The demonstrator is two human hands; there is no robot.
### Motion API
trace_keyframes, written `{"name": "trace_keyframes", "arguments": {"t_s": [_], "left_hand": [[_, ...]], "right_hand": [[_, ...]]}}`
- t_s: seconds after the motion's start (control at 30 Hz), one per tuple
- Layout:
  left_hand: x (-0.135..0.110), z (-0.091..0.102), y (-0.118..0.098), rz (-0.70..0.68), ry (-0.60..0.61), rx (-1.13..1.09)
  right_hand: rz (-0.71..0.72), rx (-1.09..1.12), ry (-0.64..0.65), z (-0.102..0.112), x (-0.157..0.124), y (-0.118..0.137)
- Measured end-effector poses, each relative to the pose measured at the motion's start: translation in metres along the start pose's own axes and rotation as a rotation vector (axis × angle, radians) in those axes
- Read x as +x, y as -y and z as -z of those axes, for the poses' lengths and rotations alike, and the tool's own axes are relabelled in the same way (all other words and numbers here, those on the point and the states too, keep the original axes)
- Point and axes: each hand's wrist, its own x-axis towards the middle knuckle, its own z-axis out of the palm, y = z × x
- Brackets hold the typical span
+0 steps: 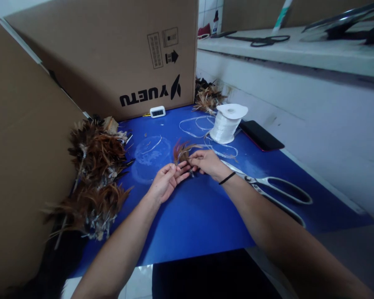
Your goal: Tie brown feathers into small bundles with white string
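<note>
Over the middle of the blue table, my left hand (170, 178) and my right hand (206, 162) meet at a small bunch of brown and reddish feathers (183, 154). My left thumb and forefinger pinch the reddish feather side, palm turned up, other fingers stretched beneath. From the right, my right fingers close on the brown feathers; the quill ends are partly hidden. Metal scissors (255, 181) lie just under my right wrist, which wears a black band. Behind my hands stands a spool of white ribbon (226, 124), with loose ribbon loops (221, 149) beside it.
Piles of brown feathers (96, 166) line the table's left edge. Another feather heap (208, 97) sits at the back, near a cardboard box (112, 54). A small white digital timer (157, 111) and a dark phone (262, 135) rest on the blue table (193, 224). A ledge (299, 47) runs along the right.
</note>
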Motion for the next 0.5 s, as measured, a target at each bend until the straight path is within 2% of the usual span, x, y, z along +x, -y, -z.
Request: {"name": "trace_keyframes", "arguments": {"t_s": [0.2,0.37,0.43,0.5], "left_hand": [[0.003,0.004,0.002,0.006,-0.018,-0.008],[0.004,0.005,0.0,-0.026,-0.065,-0.008],[0.005,0.006,-0.002,-0.066,-0.144,-0.002],[0.007,0.009,-0.003,-0.111,-0.234,0.005]], "right_hand": [[0.075,-0.14,-0.07,0.006,0.009,-0.008],[0.367,-0.51,-0.269,0.009,0.004,-0.007],[0.446,-0.571,-0.236,0.006,-0.003,-0.003],[0.488,-0.63,-0.128,0.001,-0.009,-0.001]]}}
